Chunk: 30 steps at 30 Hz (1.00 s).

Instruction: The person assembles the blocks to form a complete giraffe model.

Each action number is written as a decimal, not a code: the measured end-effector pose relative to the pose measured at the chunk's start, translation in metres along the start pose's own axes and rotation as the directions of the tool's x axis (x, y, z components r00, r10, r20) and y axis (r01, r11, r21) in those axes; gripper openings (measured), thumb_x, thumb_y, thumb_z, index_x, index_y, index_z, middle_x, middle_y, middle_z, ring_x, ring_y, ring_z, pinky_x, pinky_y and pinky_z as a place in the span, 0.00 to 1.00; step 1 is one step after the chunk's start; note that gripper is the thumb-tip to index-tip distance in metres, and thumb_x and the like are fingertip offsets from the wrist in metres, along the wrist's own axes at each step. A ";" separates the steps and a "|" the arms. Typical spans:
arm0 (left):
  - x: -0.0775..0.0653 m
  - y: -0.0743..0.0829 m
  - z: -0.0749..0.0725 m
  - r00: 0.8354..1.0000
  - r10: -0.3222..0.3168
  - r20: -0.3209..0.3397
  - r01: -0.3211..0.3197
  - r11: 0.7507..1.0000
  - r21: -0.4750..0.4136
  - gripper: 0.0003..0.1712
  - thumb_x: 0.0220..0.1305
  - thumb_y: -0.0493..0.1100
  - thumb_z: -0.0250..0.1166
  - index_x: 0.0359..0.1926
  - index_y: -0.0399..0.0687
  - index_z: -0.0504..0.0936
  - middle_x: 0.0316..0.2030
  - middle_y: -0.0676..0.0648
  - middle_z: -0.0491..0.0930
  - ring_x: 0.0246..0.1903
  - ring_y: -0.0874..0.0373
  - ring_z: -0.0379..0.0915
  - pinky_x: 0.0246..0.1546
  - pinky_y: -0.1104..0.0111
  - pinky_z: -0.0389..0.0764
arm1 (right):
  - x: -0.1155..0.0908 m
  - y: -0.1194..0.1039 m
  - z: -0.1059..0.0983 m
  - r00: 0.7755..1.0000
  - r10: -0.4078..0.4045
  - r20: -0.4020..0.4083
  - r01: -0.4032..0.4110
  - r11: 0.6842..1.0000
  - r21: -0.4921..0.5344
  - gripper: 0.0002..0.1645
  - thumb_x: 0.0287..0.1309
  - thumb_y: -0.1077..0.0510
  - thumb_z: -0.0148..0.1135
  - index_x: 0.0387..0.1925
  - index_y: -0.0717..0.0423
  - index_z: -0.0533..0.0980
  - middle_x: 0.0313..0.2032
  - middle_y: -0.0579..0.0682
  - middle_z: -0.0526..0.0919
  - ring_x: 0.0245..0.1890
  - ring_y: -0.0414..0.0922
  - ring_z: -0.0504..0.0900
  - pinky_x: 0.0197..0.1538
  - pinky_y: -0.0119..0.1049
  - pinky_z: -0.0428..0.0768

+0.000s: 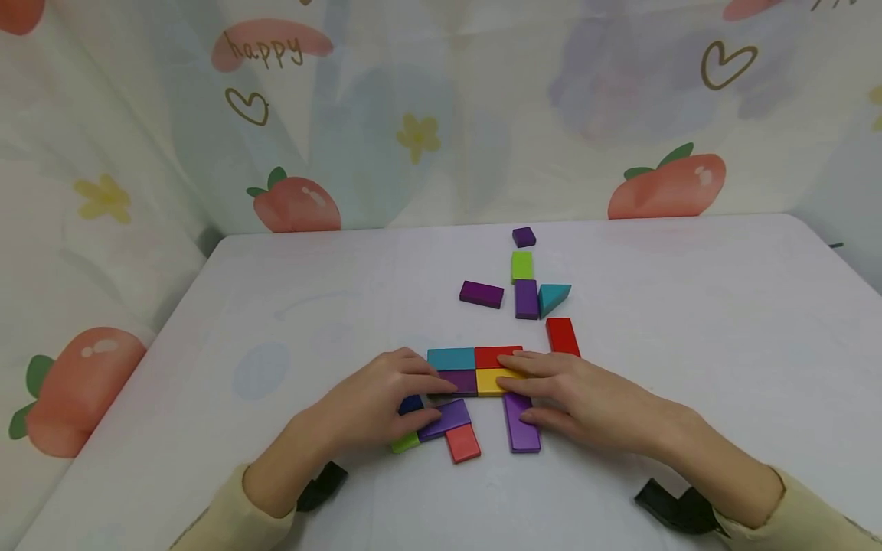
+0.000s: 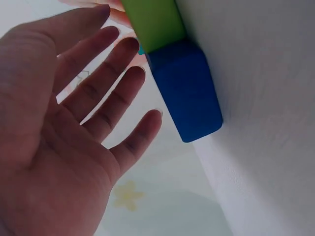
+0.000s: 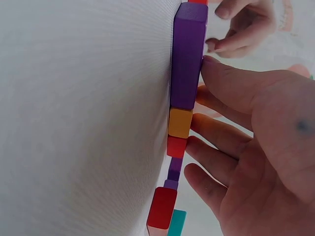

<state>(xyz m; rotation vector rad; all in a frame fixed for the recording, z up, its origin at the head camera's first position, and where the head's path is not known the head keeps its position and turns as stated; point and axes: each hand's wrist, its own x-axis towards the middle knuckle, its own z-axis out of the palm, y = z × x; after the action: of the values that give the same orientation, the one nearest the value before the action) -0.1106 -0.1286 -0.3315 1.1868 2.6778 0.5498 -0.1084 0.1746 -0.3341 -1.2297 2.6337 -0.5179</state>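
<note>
My left hand [image 1: 386, 394] reaches in from the left with its fingers extended. Its fingertips lie over a dark purple block [image 1: 465, 382], and its thumb is at a violet block [image 1: 451, 417]. Below the hand are a dark blue block [image 2: 187, 93] and a lime green block [image 2: 155, 24]. My right hand [image 1: 586, 386] has its fingers stretched over a red block [image 1: 491, 357] and a yellow block [image 1: 488, 383]. The right thumb touches a long purple block [image 3: 188, 59]. A teal block [image 1: 451, 359] adjoins the red one. A coral block [image 1: 463, 444] adjoins the violet one.
Farther back lie a small purple block [image 1: 524, 237], a lime block [image 1: 522, 265], an upright-lying purple block [image 1: 527, 299], a teal triangle [image 1: 553, 298] and a separate purple block [image 1: 481, 295]. Another red block [image 1: 563, 336] is just beyond the right hand. A printed curtain [image 1: 482, 115] backs the white table [image 1: 241, 444].
</note>
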 end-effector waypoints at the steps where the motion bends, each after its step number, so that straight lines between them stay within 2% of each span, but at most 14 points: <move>1: -0.002 0.001 0.000 1.000 0.006 0.008 -0.006 1.000 0.010 0.20 0.68 0.49 0.69 0.59 0.56 0.85 0.50 0.55 0.83 0.54 0.59 0.72 0.58 0.63 0.76 | 0.000 0.000 0.000 1.000 0.001 -0.001 -0.001 1.000 0.001 0.30 0.67 0.49 0.66 0.67 0.52 0.75 0.70 0.52 0.69 0.69 0.55 0.69 0.63 0.52 0.74; 6: -0.007 0.005 0.001 0.998 0.025 0.058 -0.030 0.996 0.089 0.24 0.67 0.50 0.69 0.63 0.62 0.82 0.49 0.58 0.83 0.55 0.58 0.72 0.62 0.55 0.72 | 0.001 -0.001 0.001 1.000 -0.001 -0.004 0.001 1.000 -0.005 0.30 0.67 0.49 0.66 0.67 0.52 0.75 0.71 0.52 0.69 0.69 0.55 0.68 0.63 0.52 0.74; 10: -0.010 0.006 0.002 0.994 0.040 0.100 -0.053 0.990 0.132 0.22 0.68 0.52 0.68 0.62 0.66 0.83 0.46 0.59 0.83 0.55 0.58 0.71 0.63 0.52 0.70 | 0.001 -0.001 0.001 1.000 0.003 0.001 -0.003 1.000 -0.008 0.30 0.67 0.49 0.66 0.67 0.52 0.75 0.71 0.52 0.69 0.69 0.55 0.68 0.63 0.52 0.73; 14: -0.012 0.009 0.002 0.989 0.042 0.141 -0.063 0.987 0.147 0.21 0.69 0.54 0.66 0.62 0.66 0.83 0.45 0.58 0.81 0.55 0.57 0.69 0.64 0.50 0.67 | 0.000 -0.001 0.000 1.000 0.014 0.007 -0.014 1.000 -0.003 0.30 0.67 0.50 0.66 0.67 0.52 0.75 0.71 0.52 0.69 0.69 0.55 0.68 0.63 0.52 0.74; 18: -0.015 0.011 0.000 0.985 0.040 0.170 -0.067 0.986 0.156 0.24 0.68 0.56 0.67 0.64 0.63 0.81 0.47 0.57 0.80 0.57 0.56 0.68 0.66 0.49 0.64 | 0.000 -0.001 0.000 1.000 0.017 0.008 -0.017 1.000 0.000 0.30 0.66 0.50 0.67 0.67 0.52 0.75 0.70 0.52 0.69 0.69 0.55 0.68 0.62 0.52 0.74; 23: -0.021 0.011 -0.001 0.986 0.044 0.160 -0.073 0.981 0.181 0.27 0.66 0.55 0.69 0.64 0.56 0.81 0.49 0.56 0.80 0.58 0.56 0.68 0.66 0.48 0.63 | 0.001 -0.002 0.000 1.000 0.012 0.004 -0.012 1.000 -0.004 0.30 0.66 0.51 0.67 0.67 0.52 0.76 0.70 0.52 0.70 0.69 0.55 0.69 0.62 0.52 0.74; 27: -0.024 0.011 -0.001 0.991 0.055 0.120 -0.078 0.977 0.197 0.24 0.66 0.52 0.70 0.61 0.53 0.84 0.46 0.56 0.80 0.56 0.57 0.69 0.66 0.49 0.64 | 0.001 -0.002 0.000 1.000 0.009 -0.002 -0.009 1.000 -0.006 0.30 0.66 0.51 0.67 0.67 0.53 0.76 0.70 0.52 0.70 0.68 0.55 0.69 0.62 0.51 0.74; 30: -0.025 0.011 -0.001 0.994 0.048 0.098 -0.067 0.978 0.199 0.23 0.65 0.53 0.70 0.58 0.53 0.86 0.45 0.55 0.79 0.55 0.57 0.69 0.66 0.49 0.63 | 0.000 -0.002 0.001 1.000 0.007 -0.006 -0.007 1.000 -0.009 0.30 0.66 0.51 0.67 0.67 0.53 0.76 0.70 0.52 0.70 0.68 0.55 0.69 0.62 0.51 0.74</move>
<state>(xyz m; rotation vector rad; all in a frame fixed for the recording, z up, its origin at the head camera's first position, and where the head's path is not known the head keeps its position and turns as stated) -0.0869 -0.1407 -0.3261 1.3101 2.6772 0.2262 -0.1073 0.1731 -0.3339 -1.2229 2.6473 -0.5109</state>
